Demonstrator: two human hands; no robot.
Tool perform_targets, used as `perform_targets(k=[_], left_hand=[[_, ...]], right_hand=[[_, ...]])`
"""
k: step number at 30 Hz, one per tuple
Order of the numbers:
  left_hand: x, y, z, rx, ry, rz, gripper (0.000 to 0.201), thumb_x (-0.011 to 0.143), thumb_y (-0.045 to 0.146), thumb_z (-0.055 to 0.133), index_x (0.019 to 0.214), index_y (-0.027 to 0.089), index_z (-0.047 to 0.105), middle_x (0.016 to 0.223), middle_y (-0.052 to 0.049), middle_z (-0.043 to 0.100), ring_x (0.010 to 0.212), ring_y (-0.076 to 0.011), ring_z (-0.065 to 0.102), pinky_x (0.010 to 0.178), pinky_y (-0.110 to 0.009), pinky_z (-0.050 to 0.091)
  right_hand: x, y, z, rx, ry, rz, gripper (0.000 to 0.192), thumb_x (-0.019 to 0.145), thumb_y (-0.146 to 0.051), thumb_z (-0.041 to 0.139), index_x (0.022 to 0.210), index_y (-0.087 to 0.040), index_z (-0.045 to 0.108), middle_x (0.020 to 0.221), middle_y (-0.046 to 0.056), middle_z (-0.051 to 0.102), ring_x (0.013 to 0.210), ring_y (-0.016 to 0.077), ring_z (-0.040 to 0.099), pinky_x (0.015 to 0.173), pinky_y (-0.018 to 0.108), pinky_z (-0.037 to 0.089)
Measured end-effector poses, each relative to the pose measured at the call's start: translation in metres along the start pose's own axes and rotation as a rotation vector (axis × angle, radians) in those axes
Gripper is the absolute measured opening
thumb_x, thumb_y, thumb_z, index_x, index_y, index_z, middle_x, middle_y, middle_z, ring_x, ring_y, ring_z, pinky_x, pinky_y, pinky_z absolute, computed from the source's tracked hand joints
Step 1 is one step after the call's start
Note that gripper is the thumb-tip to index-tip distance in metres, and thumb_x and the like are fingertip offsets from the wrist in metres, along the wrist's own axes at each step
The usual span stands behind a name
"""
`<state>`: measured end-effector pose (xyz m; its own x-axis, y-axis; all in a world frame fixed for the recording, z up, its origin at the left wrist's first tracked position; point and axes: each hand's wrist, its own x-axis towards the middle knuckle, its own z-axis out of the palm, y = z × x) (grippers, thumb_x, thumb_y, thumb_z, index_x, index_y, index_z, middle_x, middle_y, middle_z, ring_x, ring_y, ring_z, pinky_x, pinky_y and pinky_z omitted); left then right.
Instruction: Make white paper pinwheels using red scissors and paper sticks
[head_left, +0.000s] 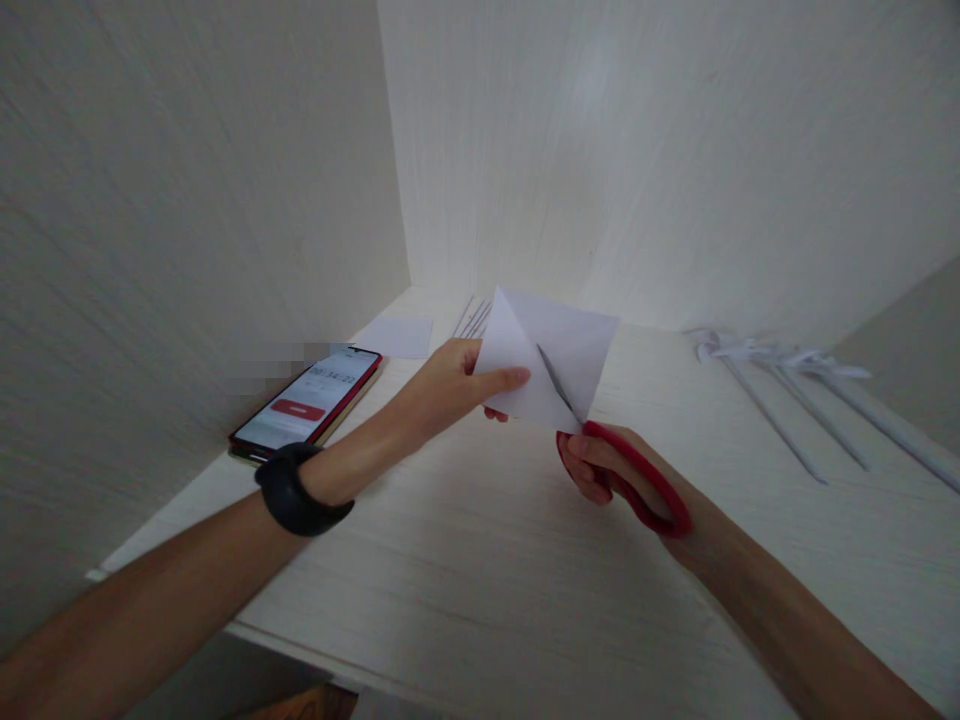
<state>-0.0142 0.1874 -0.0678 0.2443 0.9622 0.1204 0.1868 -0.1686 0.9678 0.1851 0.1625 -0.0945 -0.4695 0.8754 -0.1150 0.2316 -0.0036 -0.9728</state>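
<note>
A white sheet of paper (577,335) is held up off the shelf, with a slanting line running down from its top corner. My left hand (457,385) pinches its left side, thumb in front and fingers behind. My right hand (589,470) grips a pair of red-handled scissors (649,490) at the lower right edge of the paper. One dark blade lies across the front of the sheet, pointing up and left; the other blade is hidden, apparently behind the paper. A black wristband (296,490) is on my left wrist.
At left a phone (304,405) showing a timer lies by the side wall. Behind it is another white paper piece (397,337), beside several thin dark sticks (471,318). Several white rods with wrapped tops (780,420) lie at right. The shelf's front edge (300,660) runs below.
</note>
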Motion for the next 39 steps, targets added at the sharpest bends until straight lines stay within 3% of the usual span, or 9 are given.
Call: perform_targets(k=[18,39], left_hand=[[-0.0007,0.0022,0.0003,-0.059,-0.007,-0.007,0.017,0.073,0.03,0.069,0.07,0.014,0.064,0.067,-0.002,0.064,0.058,-0.0121,0.057,0.053,-0.023,0.048],[-0.0003,-0.0003,0.0006,0.031,0.01,-0.012,0.02,0.074,0.034,0.066,0.071,0.014,0.062,0.067,-0.002,0.065,0.057,-0.0113,0.057,0.051,-0.021,0.046]], right_hand=[[-0.0017,0.0005,-0.0009,-0.042,-0.005,-0.012,0.043,0.084,-0.049,0.053,0.056,-0.022,0.035,0.05,-0.004,0.038,0.048,0.0105,0.034,0.049,0.029,0.023],[0.0027,0.0058,-0.0019,0.002,-0.025,-0.016,0.047,0.081,-0.056,0.053,0.053,-0.023,0.035,0.046,-0.005,0.037,0.043,0.0091,0.034,0.045,0.028,0.024]])
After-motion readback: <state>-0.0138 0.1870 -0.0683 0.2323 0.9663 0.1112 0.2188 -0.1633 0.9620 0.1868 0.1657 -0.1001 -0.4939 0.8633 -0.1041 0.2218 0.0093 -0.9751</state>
